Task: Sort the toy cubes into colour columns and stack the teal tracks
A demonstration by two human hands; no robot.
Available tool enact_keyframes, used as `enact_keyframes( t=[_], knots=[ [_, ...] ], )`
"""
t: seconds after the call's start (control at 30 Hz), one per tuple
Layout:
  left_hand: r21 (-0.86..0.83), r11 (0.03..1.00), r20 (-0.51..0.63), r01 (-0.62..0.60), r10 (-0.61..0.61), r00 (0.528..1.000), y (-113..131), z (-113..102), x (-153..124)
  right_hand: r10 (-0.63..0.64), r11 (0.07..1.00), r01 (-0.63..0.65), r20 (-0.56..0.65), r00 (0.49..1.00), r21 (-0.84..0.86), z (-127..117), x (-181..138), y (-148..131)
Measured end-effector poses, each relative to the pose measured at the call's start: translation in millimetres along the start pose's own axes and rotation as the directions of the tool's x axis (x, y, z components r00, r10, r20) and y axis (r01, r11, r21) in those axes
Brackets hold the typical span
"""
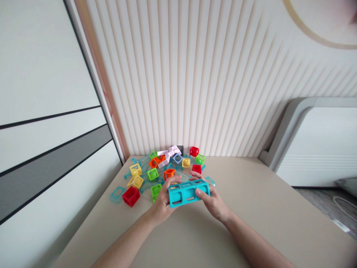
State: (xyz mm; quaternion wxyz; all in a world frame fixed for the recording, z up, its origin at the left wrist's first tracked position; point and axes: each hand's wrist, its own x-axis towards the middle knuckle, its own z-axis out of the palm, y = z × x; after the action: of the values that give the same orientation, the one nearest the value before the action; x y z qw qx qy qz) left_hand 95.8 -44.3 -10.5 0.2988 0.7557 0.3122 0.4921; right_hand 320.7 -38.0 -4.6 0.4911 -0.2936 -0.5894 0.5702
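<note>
Left hand closed round one end of a row of three joined turquoise frame cubes, right hand gripping the other end, thumb on its near face, the row held over a beige tabletop, red hollow block to the left, lavender jointed piece among colourful blocks beyond, near a ribbed wall

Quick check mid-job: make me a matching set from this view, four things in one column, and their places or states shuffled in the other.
Things
1. Turquoise block
2. Lilac piece
3. Front red cube
4. Wall

Places and states
A. On the table, left of the left hand
B. Ribbed, upright behind the table
C. Held between the left hand and the right hand
D. Beyond the hands, at the far side of the table

Pairs: 1-C, 2-D, 3-A, 4-B
</note>
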Motion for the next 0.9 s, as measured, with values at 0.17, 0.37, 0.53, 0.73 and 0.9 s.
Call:
enact_keyframes(
  t=[0.17, 0.37, 0.53, 0.73, 0.9],
  knots=[
    [-0.081, 0.985, 0.003, 0.155, -0.155, 0.988, 7, 1, 3, -0.061, 0.994, 0.054, -0.079, 0.995, -0.094, 3, 1, -2],
    [-0.286, 0.920, 0.061, 0.267, -0.260, 0.964, 12, -2, 9, -0.109, 0.975, 0.071, -0.175, 0.979, -0.209, 6, 1, -3],
    [-0.386, 0.831, 0.072, 0.401, -0.406, 0.911, 11, -1, 11, -0.109, 0.962, 0.079, -0.101, 0.989, -0.260, 5, 0, 0],
    [-0.338, 0.853, 0.060, 0.397, -0.401, 0.914, 9, -3, 10, -0.046, 0.966, 0.033, -0.044, 0.998, -0.256, 4, -2, -3],
    [-0.336, 0.851, 0.094, 0.404, -0.397, 0.913, 5, -3, 9, -0.012, 0.976, 0.003, -0.040, 0.999, -0.219, 6, -3, -9]
  ],
)
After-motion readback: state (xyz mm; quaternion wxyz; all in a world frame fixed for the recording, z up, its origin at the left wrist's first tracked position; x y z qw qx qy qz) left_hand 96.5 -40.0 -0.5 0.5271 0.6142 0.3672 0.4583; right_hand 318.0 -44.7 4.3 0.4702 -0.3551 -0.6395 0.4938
